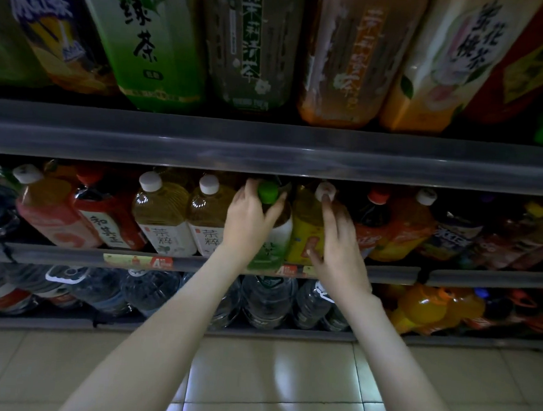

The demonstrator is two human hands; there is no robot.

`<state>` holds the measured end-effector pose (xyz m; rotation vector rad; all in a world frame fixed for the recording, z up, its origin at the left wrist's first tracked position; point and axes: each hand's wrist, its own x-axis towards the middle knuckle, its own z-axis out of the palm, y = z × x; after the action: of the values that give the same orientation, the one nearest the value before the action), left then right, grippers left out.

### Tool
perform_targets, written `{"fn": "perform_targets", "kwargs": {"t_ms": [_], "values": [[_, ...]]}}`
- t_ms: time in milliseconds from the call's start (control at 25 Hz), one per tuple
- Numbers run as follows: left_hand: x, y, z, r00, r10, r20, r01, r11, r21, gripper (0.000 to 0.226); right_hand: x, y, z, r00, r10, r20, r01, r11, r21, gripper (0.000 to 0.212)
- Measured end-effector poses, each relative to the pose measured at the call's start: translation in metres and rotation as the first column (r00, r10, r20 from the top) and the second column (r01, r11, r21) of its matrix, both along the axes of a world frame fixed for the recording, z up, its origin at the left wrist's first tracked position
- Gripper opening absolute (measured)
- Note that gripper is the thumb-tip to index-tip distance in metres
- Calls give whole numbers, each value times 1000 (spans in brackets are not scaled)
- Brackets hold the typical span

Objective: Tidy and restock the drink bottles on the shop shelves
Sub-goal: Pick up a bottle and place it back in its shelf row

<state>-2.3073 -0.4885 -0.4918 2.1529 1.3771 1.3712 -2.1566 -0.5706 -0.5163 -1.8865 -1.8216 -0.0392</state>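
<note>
Reaching across the pale floor tiles (253, 379), both bare arms go to the middle shelf. Lowest tier first: clear water bottles (267, 303) left and centre, orange drink bottles (423, 306) to the right. On the middle tier, the left hand (250, 216) curls round the neck of the green-capped bottle (274, 246), which stands at the front rail (70, 255) between a white-capped bottle of amber tea (204, 214) and the yellow-labelled bottle (303, 232). The right hand (338, 241) lies loose and flat on that yellow one, index finger stretched up to its pale cap (thumb on the label). Caps sit just under the grey shelf lip (267, 148), so there is little headroom. Above it, big tea bottles (251, 45) stand packed side by side.
</note>
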Motion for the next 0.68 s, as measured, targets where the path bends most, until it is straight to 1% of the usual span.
{"fn": "perform_targets", "kwargs": {"t_ms": [120, 160, 240, 280, 320, 440, 480, 560, 600, 640, 680], "values": [[5, 6, 2, 997, 45, -68, -43, 999, 28, 58, -23, -9, -10, 997, -37, 72, 32, 997, 65, 104], [4, 6, 2, 996, 39, -82, -36, 999, 37, 57, -35, -11, -16, 997, -34, 62, 28, 996, 89, 102], [2, 6, 0, 997, -3, -77, 4, 1000, 16, 50, -60, -14, -35, 999, 2, -49, 3, 993, 115, 102], [-1, 6, 0, 999, -30, -45, 31, 999, 12, 47, -68, -12, -47, 996, 19, -92, -6, 991, 136, 108], [-4, 5, -2, 999, -42, -17, 43, 998, 50, 45, -74, -7, -60, 994, 34, -102, -17, 986, 165, 115], [-12, -2, -13, 998, -63, 0, 62, 975, 213, 46, -75, 12, -92, 1000, 22, -15, -17, 954, 298, 128], [-12, -2, -15, 997, -75, 10, 71, 970, 233, 49, -71, 19, -98, 1000, -3, 21, -5, 940, 341, 131], [-8, -2, -18, 999, -51, 20, 46, 976, 212, 54, -64, 31, -105, 995, -49, 89, 10, 916, 401, 135], [-8, -3, -21, 1000, -14, -4, 14, 978, 206, 59, -62, 33, -107, 991, -69, 113, 15, 905, 425, 135], [-11, -6, -27, 996, 41, -80, -22, 974, 224, 64, -61, 35, -108, 987, -85, 139, 14, 894, 448, 132], [-19, -10, -35, 973, 102, -208, -45, 963, 266, 69, -60, 36, -108, 981, -96, 167, 8, 887, 462, 129]]}}
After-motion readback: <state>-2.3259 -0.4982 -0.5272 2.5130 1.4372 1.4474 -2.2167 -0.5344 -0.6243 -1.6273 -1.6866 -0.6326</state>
